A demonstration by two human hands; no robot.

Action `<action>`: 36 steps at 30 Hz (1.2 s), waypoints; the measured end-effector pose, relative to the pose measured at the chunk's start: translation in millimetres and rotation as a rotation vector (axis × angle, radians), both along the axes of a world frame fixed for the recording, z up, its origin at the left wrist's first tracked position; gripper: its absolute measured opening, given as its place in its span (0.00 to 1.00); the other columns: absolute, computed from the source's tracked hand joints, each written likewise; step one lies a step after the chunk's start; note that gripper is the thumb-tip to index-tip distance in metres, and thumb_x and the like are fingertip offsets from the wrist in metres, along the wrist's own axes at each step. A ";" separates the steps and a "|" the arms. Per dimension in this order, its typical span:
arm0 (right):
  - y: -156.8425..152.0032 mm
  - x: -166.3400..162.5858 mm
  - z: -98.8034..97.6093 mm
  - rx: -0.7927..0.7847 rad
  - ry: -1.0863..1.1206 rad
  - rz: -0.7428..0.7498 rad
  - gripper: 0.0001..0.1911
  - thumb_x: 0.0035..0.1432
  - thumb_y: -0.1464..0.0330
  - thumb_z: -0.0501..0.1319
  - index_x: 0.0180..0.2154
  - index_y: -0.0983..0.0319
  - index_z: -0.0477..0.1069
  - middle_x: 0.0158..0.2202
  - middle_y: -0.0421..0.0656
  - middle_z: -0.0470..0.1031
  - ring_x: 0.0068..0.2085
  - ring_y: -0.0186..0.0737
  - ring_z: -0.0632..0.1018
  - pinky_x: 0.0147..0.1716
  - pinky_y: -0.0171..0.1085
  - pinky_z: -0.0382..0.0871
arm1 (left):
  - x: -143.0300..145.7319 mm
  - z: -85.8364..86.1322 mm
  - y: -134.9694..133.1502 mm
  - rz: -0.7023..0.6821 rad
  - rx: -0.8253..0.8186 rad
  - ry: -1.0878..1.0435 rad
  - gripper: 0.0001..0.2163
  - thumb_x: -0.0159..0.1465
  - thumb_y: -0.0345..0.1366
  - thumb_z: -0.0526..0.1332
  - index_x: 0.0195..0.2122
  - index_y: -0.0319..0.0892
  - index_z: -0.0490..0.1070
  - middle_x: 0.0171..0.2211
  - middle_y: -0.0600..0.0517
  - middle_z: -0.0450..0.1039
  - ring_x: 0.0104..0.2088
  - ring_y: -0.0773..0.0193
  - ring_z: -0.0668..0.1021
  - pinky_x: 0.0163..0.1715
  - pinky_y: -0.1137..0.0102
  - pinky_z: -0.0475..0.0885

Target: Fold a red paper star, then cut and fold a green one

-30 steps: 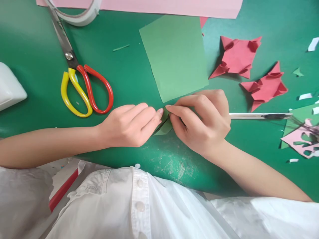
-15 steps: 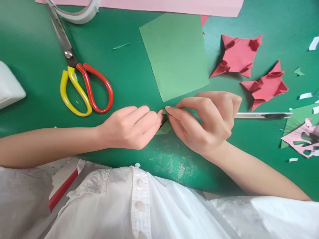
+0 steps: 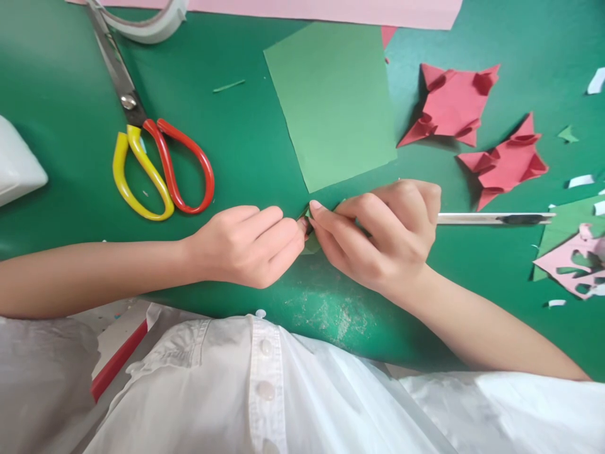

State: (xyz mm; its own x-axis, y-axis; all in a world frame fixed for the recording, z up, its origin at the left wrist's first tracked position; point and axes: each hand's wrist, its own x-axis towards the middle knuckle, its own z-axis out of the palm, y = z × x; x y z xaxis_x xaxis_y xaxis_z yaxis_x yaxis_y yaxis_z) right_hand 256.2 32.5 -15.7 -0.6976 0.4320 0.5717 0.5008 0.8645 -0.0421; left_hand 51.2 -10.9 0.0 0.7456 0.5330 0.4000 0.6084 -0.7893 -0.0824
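Fingertips of both my hands meet over a small piece of green paper (image 3: 312, 244), most of it hidden by the fingers. My left hand (image 3: 253, 244) is closed in a pinch at the paper's left side. From the right, my right hand (image 3: 385, 234) pinches it too, index finger and thumb close to the left fingertips. Something dark shows between the fingertips, too small to make out. Just above the hands lies a larger sheet of green paper (image 3: 335, 107), flat on the table. A thin white stick with a dark part (image 3: 477, 219) extends from behind my right hand.
Scissors (image 3: 137, 126) with yellow and red handles lie at the left, beneath a roll of tape (image 3: 154, 28). Two red paper shapes with curled corners (image 3: 458, 107) sit at the right. Pink cut-out paper (image 3: 562, 261) and scraps lie at the right edge. A white object (image 3: 19, 164) is far left.
My right hand has shifted slightly left and its fingers have curled closer to the left fingertips. Less of the small green paper shows. The things on the table keep their places.
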 end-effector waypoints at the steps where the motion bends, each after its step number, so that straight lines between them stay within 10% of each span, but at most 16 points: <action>1: 0.1 0.1 0.1 0.000 -0.001 0.002 0.07 0.55 0.72 0.69 0.29 0.59 0.72 0.21 0.36 0.70 0.29 0.34 0.64 0.32 0.39 0.58 | -0.2 -0.1 -0.1 -0.002 0.002 -0.002 0.06 0.63 0.30 0.67 0.29 0.36 0.73 0.19 0.58 0.58 0.18 0.72 0.63 0.16 0.71 0.53; 36: 3.0 4.3 -4.1 -0.056 0.041 0.094 0.02 0.57 0.71 0.65 0.32 0.58 0.74 0.21 0.37 0.70 0.26 0.34 0.65 0.32 0.40 0.56 | -7.7 -1.2 -2.2 -0.024 -0.048 -0.007 0.07 0.66 0.33 0.63 0.41 0.34 0.75 0.20 0.58 0.62 0.19 0.72 0.66 0.17 0.71 0.56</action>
